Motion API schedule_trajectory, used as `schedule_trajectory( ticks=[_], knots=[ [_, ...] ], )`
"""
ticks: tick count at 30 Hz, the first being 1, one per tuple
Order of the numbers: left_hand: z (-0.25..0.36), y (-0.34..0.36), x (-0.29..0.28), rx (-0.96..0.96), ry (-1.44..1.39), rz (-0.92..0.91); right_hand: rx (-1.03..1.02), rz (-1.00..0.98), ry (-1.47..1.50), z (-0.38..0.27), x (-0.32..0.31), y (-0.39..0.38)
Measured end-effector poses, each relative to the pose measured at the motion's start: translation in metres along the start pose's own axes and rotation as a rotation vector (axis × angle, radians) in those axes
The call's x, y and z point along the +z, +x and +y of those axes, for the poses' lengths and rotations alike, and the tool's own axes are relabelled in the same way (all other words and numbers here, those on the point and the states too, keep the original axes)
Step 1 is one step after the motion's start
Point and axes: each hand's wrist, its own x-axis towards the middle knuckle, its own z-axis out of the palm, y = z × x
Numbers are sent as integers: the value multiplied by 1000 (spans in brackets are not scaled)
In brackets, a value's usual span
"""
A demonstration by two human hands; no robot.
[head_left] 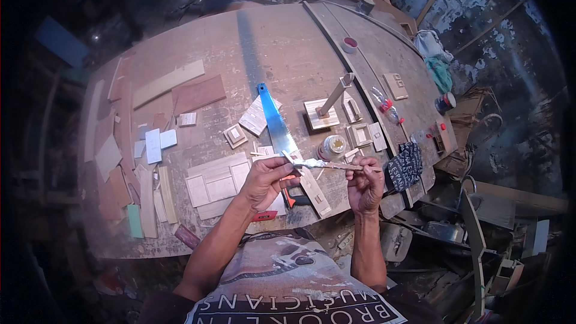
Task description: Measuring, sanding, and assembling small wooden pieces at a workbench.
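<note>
My left hand (268,182) pinches a small wooden piece (288,157) above the workbench's near edge. My right hand (365,187) grips a thin wooden stick (345,167), which runs level toward the left hand. White paste (313,162) coats the stick's left end, close to or touching the small piece; I cannot tell which. Just beyond the stick stands a jar (331,147). Under the left hand lies a handsaw (276,125) with a blue and bare-metal blade; its orange and black handle (294,199) shows below the fingers. A notched wooden strip (315,193) lies beneath both hands.
On the workbench (198,42) stand a square wooden base with a post (321,114) and small framed wooden parts (359,136). A panelled wooden piece (219,183) and several offcuts lie left. At right are a dark printed cloth (405,167) and a small can (444,102).
</note>
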Motion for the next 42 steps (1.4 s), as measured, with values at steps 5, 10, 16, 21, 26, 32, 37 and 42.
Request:
schedule_trajectory(
  ticks=[5, 10, 16, 21, 26, 32, 37, 42],
  knots=[
    [1, -5, 4, -23, 22, 9, -4, -27, -79, 2, 0, -7],
    [2, -7, 3, -31, 31, 1, -90, 21, -73, -4, -3, -7],
    [1, -7, 3, -23, 69, 17, -59, 15, -139, -9, 6, -8],
    [0, -8, 4, -10, 134, 27, -27, 156, -199, -8, 5, -7],
    [-1, -7, 3, 32, 248, 40, -27, 188, -257, -11, 12, -7],
    [-1, -6, 3, 47, 311, 68, -93, 97, -329, -19, 16, -9],
    [-1, -3, 1, 36, 261, 54, -199, 102, -310, -23, -8, -3],
    [2, -4, -3, 3, 270, 59, -238, 300, -871, -22, -56, 23]
  ],
)
